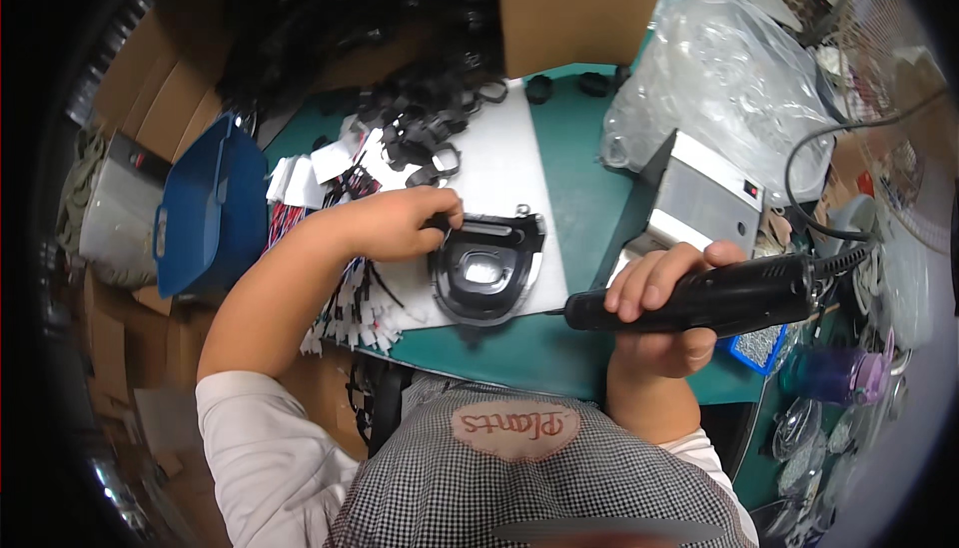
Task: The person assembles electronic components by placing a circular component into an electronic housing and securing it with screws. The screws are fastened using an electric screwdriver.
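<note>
A black rounded housing lies on a white sheet on the green bench. The left hand has its fingers bent at the housing's upper left corner; whether they grip it cannot be told. The right hand, fingers closed, grasps a black power driver. Beyond lie black rings, wires with white connectors and a blue bin.

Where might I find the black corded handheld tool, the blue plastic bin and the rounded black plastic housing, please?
Black corded handheld tool [734, 295], head view: its barrel.
Blue plastic bin [202, 216], head view: its wall.
Rounded black plastic housing [482, 269], head view: its shiny centre.
</note>
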